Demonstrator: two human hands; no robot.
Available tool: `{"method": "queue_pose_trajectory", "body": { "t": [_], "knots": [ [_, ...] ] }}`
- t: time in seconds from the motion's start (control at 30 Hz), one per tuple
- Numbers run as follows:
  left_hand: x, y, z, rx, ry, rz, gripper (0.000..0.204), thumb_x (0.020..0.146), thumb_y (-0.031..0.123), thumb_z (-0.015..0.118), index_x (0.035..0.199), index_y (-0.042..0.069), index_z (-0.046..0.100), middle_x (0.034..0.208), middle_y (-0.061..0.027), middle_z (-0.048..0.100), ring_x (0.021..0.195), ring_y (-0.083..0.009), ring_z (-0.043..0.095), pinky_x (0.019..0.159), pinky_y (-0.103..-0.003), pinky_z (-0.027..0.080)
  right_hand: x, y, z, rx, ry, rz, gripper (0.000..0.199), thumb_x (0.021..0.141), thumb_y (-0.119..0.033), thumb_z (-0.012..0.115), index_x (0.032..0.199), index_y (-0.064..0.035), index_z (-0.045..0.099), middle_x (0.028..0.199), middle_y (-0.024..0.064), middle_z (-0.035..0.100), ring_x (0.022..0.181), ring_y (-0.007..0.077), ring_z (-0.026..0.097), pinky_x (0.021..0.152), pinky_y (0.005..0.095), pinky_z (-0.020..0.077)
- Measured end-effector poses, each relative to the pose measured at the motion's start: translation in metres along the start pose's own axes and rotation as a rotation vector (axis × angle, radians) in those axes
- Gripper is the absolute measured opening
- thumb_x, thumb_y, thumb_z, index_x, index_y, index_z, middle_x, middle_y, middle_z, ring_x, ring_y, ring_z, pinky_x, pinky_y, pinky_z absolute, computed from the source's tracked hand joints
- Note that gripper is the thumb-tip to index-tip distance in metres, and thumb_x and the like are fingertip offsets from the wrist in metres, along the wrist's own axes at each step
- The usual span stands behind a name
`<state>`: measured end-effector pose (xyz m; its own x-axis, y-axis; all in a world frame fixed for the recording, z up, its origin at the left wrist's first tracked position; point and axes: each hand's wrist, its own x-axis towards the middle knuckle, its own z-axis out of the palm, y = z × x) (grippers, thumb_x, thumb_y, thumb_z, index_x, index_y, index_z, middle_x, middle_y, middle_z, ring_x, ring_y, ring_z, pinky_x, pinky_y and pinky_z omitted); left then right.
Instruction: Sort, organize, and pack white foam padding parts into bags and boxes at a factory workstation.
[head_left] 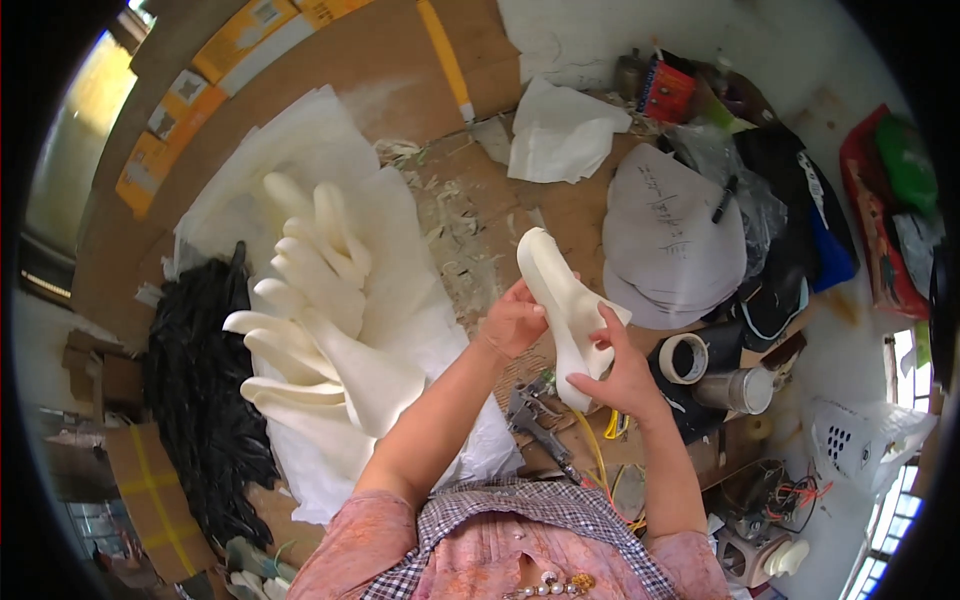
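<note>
A cream, boot-shaped piece [560,300], smooth and hollow-looking, is held up in front of me, its rounded toe pointing away. My left hand [515,318] grips its left side with bent fingers. Around its right side, near the wider end, curl the thumb and fingers of my right hand [625,365]. To the left, several similar cream boot-shaped pieces [330,370] lie overlapping on a white sheet [400,230]. Below the held piece, a metal spray gun [543,425] with a yellow hose lies on the cardboard-covered table.
Stacked grey-white cut sheets [675,245] carry a black marker [725,200] at right. Nearer stand a tape roll [683,358] and a metal can [738,390]. Black crumpled material [210,390] lies far left. Scraps [465,240] litter the middle; a white sheet [565,130] lies beyond.
</note>
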<state>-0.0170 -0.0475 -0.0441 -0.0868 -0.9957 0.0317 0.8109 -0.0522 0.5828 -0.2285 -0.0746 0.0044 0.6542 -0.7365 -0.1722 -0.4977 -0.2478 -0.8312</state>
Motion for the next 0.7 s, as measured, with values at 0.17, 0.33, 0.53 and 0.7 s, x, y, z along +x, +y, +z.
{"method": "queue_pose_trajectory", "body": {
  "t": [0.17,0.33,0.53,0.7],
  "knots": [
    [0.032,-0.04,-0.041,-0.118,0.342,-0.03,0.068,0.077,0.013,0.062,0.137,0.003,0.031,0.117,-0.0112,0.055,0.106,-0.0241,0.055,0.092,-0.036,0.044,0.027,0.0,0.034,-0.214,0.229,0.014,0.074,0.077,-0.019,0.059,0.141,-0.0095,0.023,0.088,0.0168,0.063,0.078,0.0349,0.063,0.071,0.0437,0.0498],
    [0.023,-0.043,-0.035,0.03,0.752,-0.113,0.08,0.077,0.012,0.063,0.142,0.002,0.018,0.118,-0.0132,0.052,0.092,-0.0206,0.056,0.08,-0.034,0.048,0.075,-0.008,0.058,-0.439,0.215,-0.01,0.066,0.077,-0.015,0.059,0.136,-0.0078,0.03,0.085,0.0178,0.062,0.078,0.034,0.064,0.067,0.0435,0.0505],
    [-0.047,0.003,-0.049,0.508,0.88,-0.041,0.071,0.076,0.012,0.064,0.137,0.003,0.031,0.119,-0.0138,0.053,0.094,-0.0189,0.058,0.076,-0.03,0.048,0.09,-0.004,0.09,-0.546,0.165,-0.038,0.051,0.079,-0.023,0.061,0.123,-0.0055,0.041,0.082,0.0153,0.062,0.073,0.032,0.063,0.064,0.0438,0.0498],
    [-0.114,0.045,-0.032,0.606,0.85,0.059,0.047,0.08,0.01,0.06,0.125,0.002,0.046,0.112,-0.011,0.058,0.088,-0.019,0.062,0.077,-0.029,0.048,0.001,0.018,0.095,-0.53,-0.024,-0.351,0.046,0.077,-0.031,0.064,0.114,-0.0058,0.052,0.084,0.0117,0.057,0.077,0.0306,0.057,0.069,0.0419,0.0468]
  ]
}}
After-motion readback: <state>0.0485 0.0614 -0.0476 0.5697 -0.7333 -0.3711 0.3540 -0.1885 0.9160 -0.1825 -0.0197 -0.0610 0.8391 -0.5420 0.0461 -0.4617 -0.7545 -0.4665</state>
